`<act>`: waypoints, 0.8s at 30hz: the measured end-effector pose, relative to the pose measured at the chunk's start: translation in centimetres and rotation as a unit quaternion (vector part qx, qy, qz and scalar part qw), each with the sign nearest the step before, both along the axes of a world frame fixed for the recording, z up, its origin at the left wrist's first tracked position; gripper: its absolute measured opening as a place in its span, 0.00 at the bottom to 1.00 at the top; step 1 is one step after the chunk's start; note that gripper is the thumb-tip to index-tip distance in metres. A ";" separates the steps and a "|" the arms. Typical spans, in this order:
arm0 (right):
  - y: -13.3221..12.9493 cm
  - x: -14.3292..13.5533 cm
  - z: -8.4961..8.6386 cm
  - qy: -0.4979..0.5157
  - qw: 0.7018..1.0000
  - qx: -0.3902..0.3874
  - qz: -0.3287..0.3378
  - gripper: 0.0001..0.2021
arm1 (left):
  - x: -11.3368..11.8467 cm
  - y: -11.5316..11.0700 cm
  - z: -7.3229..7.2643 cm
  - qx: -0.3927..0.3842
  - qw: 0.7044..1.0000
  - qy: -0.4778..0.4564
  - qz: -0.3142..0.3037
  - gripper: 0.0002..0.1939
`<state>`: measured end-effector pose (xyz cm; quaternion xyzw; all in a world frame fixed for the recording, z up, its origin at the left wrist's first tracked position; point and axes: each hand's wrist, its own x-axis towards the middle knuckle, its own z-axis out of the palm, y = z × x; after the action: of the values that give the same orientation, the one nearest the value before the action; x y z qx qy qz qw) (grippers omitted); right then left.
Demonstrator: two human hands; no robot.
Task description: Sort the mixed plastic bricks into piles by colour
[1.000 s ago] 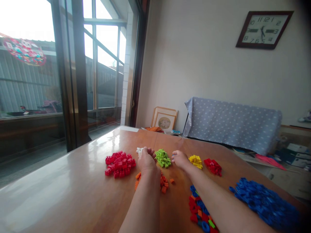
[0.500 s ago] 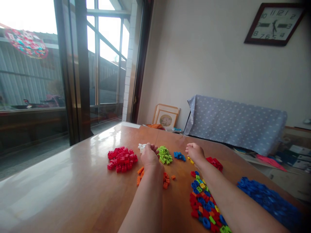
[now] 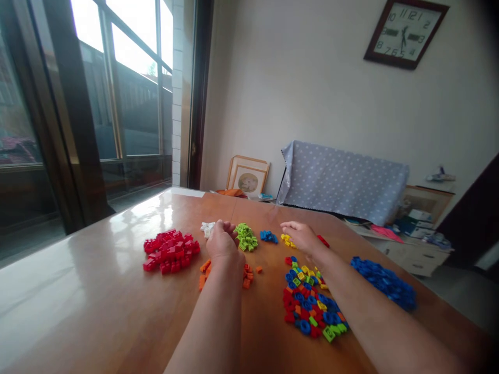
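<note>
My left hand, fingers curled together, is between the white pieces and the light green pile; whatever it may hold is hidden. Over the right side of the small yellow pile is my right hand, palm down, its fingers stretched forward. Blue pieces lie between the green and yellow piles. Orange blocks sit partly behind my left forearm. A mixed heap of coloured pieces lies left of my right forearm.
A pinkish-red pile lies on the table at left, a large blue pile at right. Red pieces show behind my right wrist. Beyond the table stand picture frames and something draped with a dotted cloth.
The view has turned to the right. My right hand has opened from a loosely closed shape, and more of the yellow pile shows beside it. My left hand stays curled near the white pieces.
</note>
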<state>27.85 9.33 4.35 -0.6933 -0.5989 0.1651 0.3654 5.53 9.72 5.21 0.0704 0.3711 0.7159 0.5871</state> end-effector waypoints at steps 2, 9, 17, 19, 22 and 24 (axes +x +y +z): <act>-2.3 1.2 0.3 0.051 0.998 0.023 0.026 0.19 | 0.2 0.0 0.0 0.003 1.000 0.000 -0.006 0.10; -7.4 6.7 -1.5 0.114 0.993 -0.004 -0.022 0.21 | 0.9 -0.4 0.0 0.008 1.000 0.018 -0.018 0.09; -8.8 10.7 -4.7 -0.002 0.998 -0.056 -0.003 0.14 | 1.7 -0.8 0.0 0.008 0.998 0.043 -0.044 0.10; -8.8 11.4 -5.0 -0.043 0.996 -0.073 -0.004 0.10 | 2.0 -0.8 -0.1 0.005 0.997 0.050 -0.052 0.09; -8.8 11.7 -5.3 -0.075 0.992 -0.096 0.012 0.08 | 2.4 -0.9 -0.3 0.008 0.997 0.058 -0.059 0.08; -8.9 11.5 -5.4 -0.086 0.991 -0.101 0.021 0.08 | 2.5 -0.9 -0.4 0.013 0.996 0.065 -0.062 0.08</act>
<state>39.34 0.41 -1.05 -0.7256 -0.6225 0.1719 0.2375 8.00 8.80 4.85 0.1470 0.3937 0.6772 0.6040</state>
